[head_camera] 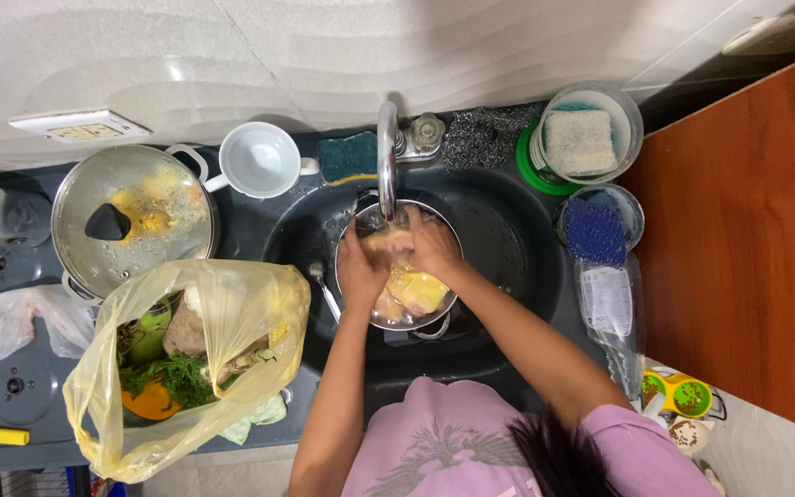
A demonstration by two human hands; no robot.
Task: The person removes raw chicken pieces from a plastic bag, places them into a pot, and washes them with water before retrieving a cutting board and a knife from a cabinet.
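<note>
Both my hands are down in a round metal bowl (362,225) that stands in the dark sink (508,248) under the tap (386,156). My left hand (359,271) lies on pale raw chicken pieces (416,291) at the bowl's left side. My right hand (432,244) presses on the same meat from the right. Fingers of both hands curl around the pieces. A spoon (322,282) lies in the sink just left of the bowl.
A yellow plastic bag of greens and vegetables (186,354) sits left of the sink. Behind it stand a lidded pot (131,216) and a white cup (259,158). Sponge (347,156), steel scourer (473,140) and tubs (586,138) line the back edge. A wooden surface (747,258) is at right.
</note>
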